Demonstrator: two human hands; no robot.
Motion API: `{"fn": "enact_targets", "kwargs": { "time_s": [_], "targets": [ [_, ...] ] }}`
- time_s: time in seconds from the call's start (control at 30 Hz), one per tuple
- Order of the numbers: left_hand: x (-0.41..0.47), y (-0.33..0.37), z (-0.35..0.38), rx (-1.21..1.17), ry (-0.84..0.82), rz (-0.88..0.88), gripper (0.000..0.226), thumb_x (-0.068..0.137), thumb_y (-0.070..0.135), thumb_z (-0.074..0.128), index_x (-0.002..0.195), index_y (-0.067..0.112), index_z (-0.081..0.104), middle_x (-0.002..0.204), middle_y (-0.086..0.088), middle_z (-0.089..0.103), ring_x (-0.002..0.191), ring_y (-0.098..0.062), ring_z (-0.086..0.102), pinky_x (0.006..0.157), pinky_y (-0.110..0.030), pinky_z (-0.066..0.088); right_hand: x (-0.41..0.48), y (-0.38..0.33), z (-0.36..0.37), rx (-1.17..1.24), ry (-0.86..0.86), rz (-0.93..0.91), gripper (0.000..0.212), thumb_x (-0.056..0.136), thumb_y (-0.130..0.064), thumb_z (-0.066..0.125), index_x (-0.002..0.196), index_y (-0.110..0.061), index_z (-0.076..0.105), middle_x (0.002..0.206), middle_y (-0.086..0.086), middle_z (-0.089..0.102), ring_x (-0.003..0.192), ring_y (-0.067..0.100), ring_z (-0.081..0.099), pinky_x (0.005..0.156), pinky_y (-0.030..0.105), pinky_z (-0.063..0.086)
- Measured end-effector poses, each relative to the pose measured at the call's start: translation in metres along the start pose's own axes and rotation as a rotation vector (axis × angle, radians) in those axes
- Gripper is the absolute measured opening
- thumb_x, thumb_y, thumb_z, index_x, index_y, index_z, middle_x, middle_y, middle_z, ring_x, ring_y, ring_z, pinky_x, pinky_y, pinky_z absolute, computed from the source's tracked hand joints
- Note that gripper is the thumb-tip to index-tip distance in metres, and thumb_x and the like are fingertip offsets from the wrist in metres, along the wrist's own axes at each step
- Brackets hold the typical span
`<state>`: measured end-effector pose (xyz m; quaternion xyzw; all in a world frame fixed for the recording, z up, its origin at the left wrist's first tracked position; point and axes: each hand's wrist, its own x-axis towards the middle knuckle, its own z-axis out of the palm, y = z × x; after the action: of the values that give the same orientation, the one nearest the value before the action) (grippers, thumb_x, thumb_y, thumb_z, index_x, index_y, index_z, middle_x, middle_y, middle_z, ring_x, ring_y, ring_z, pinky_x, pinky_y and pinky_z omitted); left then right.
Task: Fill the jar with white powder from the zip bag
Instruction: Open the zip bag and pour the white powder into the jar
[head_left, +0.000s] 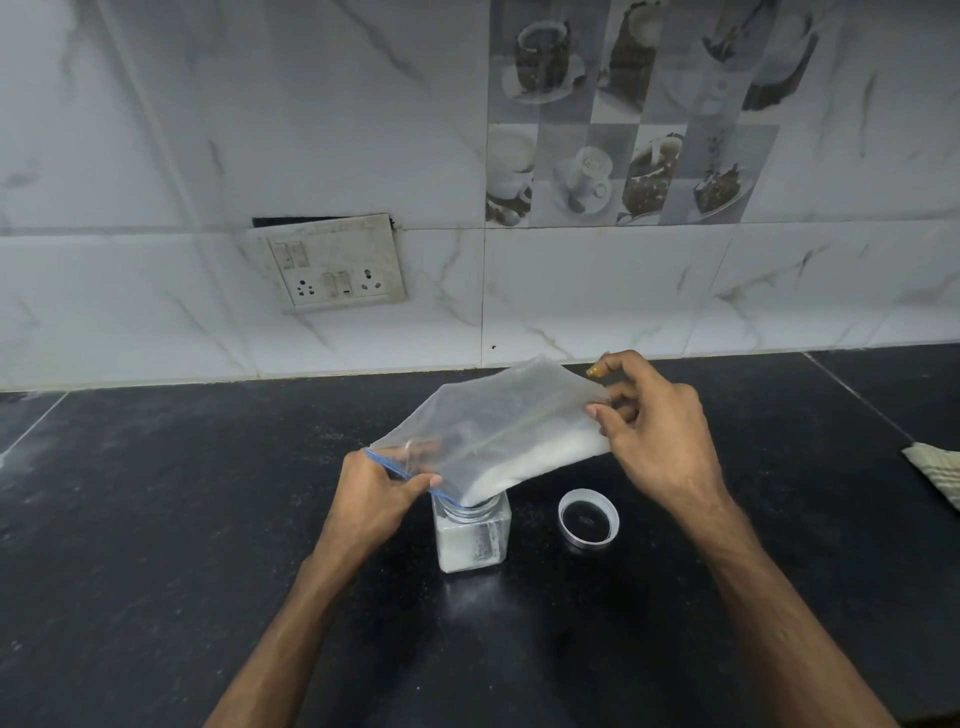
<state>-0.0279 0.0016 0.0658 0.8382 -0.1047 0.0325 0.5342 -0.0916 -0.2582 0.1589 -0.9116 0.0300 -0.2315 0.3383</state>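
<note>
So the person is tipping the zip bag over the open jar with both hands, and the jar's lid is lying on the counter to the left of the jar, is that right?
Not quite. The head view shows both hands, left hand and right hand, tipping the zip bag over the open jar, but the lid lies on the counter to the right of the jar, not the left.

The zip bag (498, 421) tilts over the jar (471, 535) on the counter (156, 493), with the lid (588, 518) just right.

Both forearms bare, no sleeves; right hand (660, 426) fingertip (595, 370) stained yellowish; left hand (371, 491) unmarked.
</note>
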Motion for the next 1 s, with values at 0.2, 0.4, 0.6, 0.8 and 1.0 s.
{"fn": "enact_targets", "kwargs": {
  "time_s": [0.2, 0.4, 0.6, 0.8, 1.0],
  "targets": [
    [-0.0019, 0.0035, 0.0007, -0.015, 0.005, 0.023, 0.036, 0.072, 0.007, 0.083, 0.103, 0.026, 0.075, 0.097, 0.017, 0.07, 0.078, 0.009, 0.067, 0.067, -0.005, 0.051, 0.0001, 0.0001, -0.0016, 0.003, 0.011, 0.007, 0.031, 0.085, -0.016, 0.073, 0.108, -0.031, 0.057, 0.076, -0.016, 0.069, 0.063, 0.004, 0.067, 0.072, 0.04, 0.059],
    [-0.0017, 0.001, 0.0004, -0.003, 0.008, 0.012, 0.037, 0.073, 0.011, 0.083, 0.105, 0.028, 0.075, 0.103, 0.014, 0.073, 0.085, 0.002, 0.07, 0.073, -0.016, 0.057, -0.0015, 0.0001, -0.001, 0.007, 0.016, 0.005, 0.031, 0.086, -0.016, 0.073, 0.107, -0.031, 0.056, 0.079, -0.015, 0.07, 0.063, 0.006, 0.068, 0.071, 0.042, 0.059],
    [-0.0033, 0.0041, -0.0001, 0.014, 0.017, 0.013, 0.035, 0.073, 0.01, 0.083, 0.104, 0.025, 0.076, 0.091, 0.023, 0.071, 0.078, 0.004, 0.069, 0.072, -0.019, 0.059, -0.0009, -0.0006, -0.0008, 0.02, 0.033, 0.011, 0.031, 0.086, -0.016, 0.073, 0.109, -0.03, 0.057, 0.079, -0.016, 0.069, 0.064, 0.006, 0.068, 0.071, 0.042, 0.059],
    [-0.0031, 0.0051, -0.0002, -0.003, 0.008, 0.025, 0.036, 0.074, 0.006, 0.082, 0.105, 0.022, 0.076, 0.091, 0.027, 0.07, 0.086, 0.013, 0.066, 0.074, -0.009, 0.054, -0.0006, -0.0028, -0.0011, 0.017, 0.033, -0.007, 0.031, 0.086, -0.017, 0.072, 0.11, -0.03, 0.056, 0.08, -0.016, 0.069, 0.063, 0.006, 0.067, 0.071, 0.042, 0.059],
    [-0.0025, 0.0049, -0.0005, 0.007, 0.012, 0.025, 0.035, 0.074, 0.008, 0.082, 0.104, 0.023, 0.076, 0.093, 0.025, 0.07, 0.086, 0.011, 0.067, 0.076, -0.013, 0.056, -0.0004, -0.0014, -0.0008, 0.025, 0.043, -0.005, 0.031, 0.086, -0.016, 0.072, 0.109, -0.031, 0.056, 0.079, -0.016, 0.069, 0.061, 0.006, 0.067, 0.07, 0.042, 0.059]
  ]
}}
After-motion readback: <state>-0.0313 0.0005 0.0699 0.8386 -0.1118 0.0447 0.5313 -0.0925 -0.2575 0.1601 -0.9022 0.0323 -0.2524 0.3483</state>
